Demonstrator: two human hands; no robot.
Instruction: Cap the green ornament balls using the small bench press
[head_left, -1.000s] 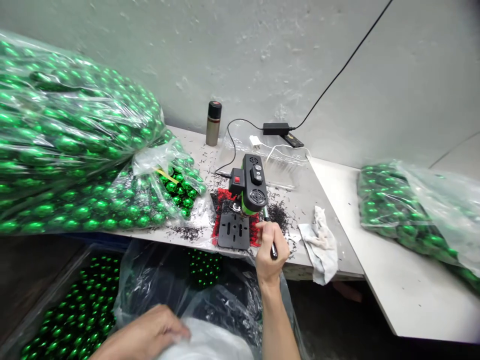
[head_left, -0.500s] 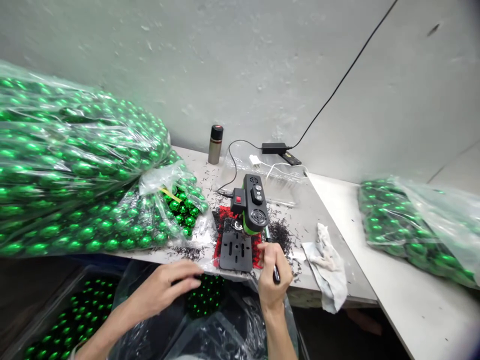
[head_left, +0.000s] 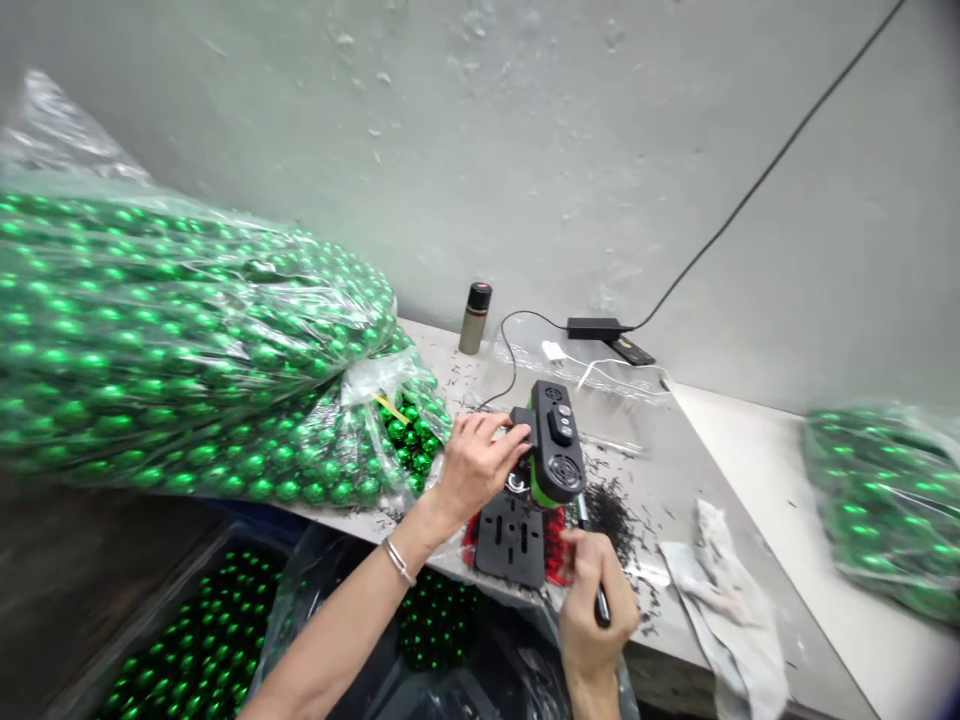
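My left hand (head_left: 484,460), wearing a silver bangle (head_left: 398,562), reaches across to the small tabletop machine (head_left: 559,435). Its closed fingers and thumb lie over the black switch box (head_left: 523,418) on the machine's left side and cover most of it. Whether anything small is under the fingertips is hidden. Low on the right, my right hand (head_left: 600,590) is wrapped around the black handle (head_left: 602,606) of the machine's metal lever. A slotted black base plate (head_left: 511,543) lies in front of the machine head, over a red mat (head_left: 555,545).
A big clear bag of shiny green balls (head_left: 187,350) fills the left side. Dark green balls (head_left: 195,630) sit in a container below. Scattered black bits (head_left: 611,515), a cloth (head_left: 724,590), a bottle (head_left: 474,318) and a power adapter (head_left: 596,328) occupy the table. Another bag (head_left: 885,500) stands right.
My left hand has risen from above the plastic-lined container to the machine's switch box. My right hand stays on the lever handle. The whole view has shifted, with things appearing farther right and lower.
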